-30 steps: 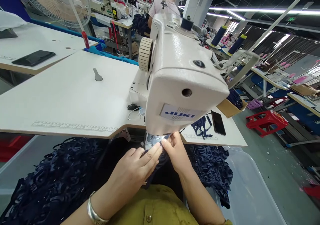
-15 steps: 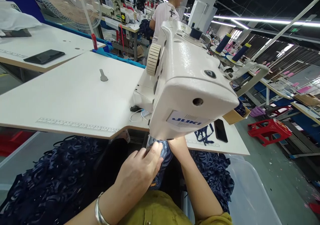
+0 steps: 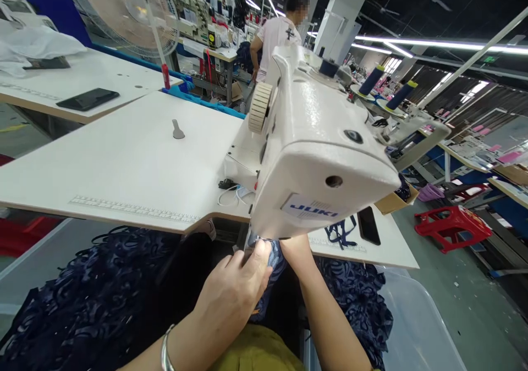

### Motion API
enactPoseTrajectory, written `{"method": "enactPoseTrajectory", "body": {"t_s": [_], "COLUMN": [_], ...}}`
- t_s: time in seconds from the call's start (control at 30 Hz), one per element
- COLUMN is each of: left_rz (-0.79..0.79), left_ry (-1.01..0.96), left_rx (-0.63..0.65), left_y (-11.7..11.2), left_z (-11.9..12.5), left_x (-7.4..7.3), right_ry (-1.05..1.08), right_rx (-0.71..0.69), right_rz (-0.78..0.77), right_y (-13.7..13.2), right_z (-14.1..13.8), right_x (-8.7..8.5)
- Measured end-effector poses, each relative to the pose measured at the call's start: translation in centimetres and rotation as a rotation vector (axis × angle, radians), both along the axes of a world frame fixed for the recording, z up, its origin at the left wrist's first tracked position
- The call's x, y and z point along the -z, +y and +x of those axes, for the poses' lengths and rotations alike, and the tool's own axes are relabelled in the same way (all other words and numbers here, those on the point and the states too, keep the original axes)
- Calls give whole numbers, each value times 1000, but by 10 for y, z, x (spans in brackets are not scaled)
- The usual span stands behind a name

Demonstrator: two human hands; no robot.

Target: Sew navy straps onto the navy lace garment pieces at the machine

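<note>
Under the front of a white JUKI sewing machine (image 3: 325, 178) lies a piece of blue patterned fabric (image 3: 274, 272), partly hidden by the machine head and hanging toward my lap. My left hand (image 3: 237, 283) is closed on the fabric's left edge, thumb on top, close below the machine. On the fabric's other side is my right hand (image 3: 297, 250); the machine head covers its fingers, so their grip does not show. The needle area is out of sight behind the head.
Heaps of dark blue patterned fabric fill plastic bins at left (image 3: 107, 288) and right (image 3: 355, 294). On the white table (image 3: 144, 156) lie a small grey metal piece (image 3: 177, 129), a phone (image 3: 368, 225) and dark straps (image 3: 341, 232). A person (image 3: 274, 41) stands behind the machine.
The whole view has shifted slightly, so the scene sits lower and a little to the right. My left hand stays on the fabric, just below the machine head. The person behind has moved an arm.
</note>
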State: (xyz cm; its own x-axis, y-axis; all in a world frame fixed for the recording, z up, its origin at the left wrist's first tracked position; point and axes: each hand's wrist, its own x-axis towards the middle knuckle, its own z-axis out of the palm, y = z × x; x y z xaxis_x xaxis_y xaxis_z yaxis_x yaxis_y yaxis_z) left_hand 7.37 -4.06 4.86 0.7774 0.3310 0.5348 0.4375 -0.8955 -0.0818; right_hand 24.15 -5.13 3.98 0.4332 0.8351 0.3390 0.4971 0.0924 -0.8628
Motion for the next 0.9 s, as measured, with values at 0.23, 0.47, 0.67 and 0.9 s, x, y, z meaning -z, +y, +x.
{"method": "enactPoseTrajectory", "body": {"t_s": [0.23, 0.47, 0.67, 0.9], "left_rz": [-144, -703, -1267, -1498], "left_ry": [-83, -358, -134, -433], "left_rx": [32, -9, 46, -147], "left_y": [-3, 8, 44, 63], "left_z": [-2, -33, -80, -128], "left_x": [10, 28, 39, 48], "right_ry": [-39, -17, 65, 125], "right_rx": [48, -17, 46, 73], "right_rz": [-107, -50, -49, 10], "right_y": [-2, -2, -1, -2], "right_z": [11, 8, -2, -6], "right_x": [20, 12, 3, 1]}}
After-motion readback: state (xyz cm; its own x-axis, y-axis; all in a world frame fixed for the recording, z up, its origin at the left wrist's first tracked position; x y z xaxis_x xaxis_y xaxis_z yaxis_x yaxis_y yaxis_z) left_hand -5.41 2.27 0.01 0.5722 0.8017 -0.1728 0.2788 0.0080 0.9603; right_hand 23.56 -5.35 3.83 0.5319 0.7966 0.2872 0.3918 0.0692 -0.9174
